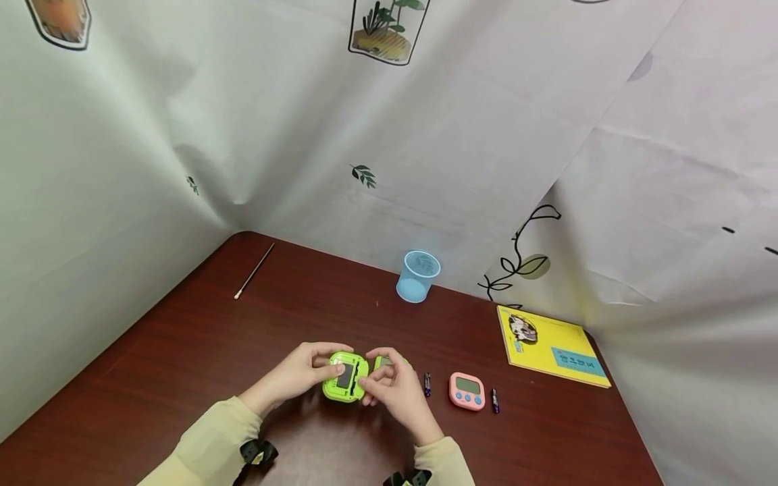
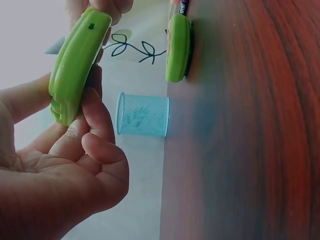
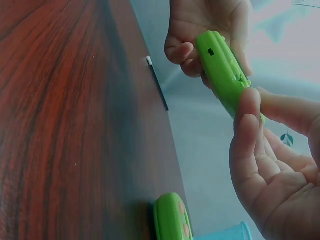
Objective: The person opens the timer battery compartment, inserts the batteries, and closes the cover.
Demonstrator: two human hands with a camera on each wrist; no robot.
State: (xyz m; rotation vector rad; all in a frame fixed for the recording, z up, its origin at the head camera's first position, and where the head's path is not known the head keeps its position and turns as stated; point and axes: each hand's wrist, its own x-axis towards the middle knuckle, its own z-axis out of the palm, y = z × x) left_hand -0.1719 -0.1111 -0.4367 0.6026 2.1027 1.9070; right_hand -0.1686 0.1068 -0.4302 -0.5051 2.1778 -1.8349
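Note:
A bright green digital timer [image 1: 344, 376] is held above the table, its back with a dark panel and a dark slot facing up. My left hand [image 1: 298, 372] grips it from the left, thumb lying over the panel. From the other side my right hand [image 1: 398, 393] pinches the timer's edge between thumb and fingers, as the right wrist view also shows. A second green timer [image 2: 178, 50] rests on the table, partly hidden behind my right hand in the head view. Right of that hand lie a small battery [image 1: 427, 384], a pink timer [image 1: 467, 391] and another battery [image 1: 495, 401].
A light blue mesh cup [image 1: 418, 277] stands near the back edge of the dark wooden table [image 1: 170, 364]. At the right lies a yellow booklet [image 1: 553, 345]. A thin white-tipped stick [image 1: 254, 271] is at the back left. Pale printed cloth hangs behind the table.

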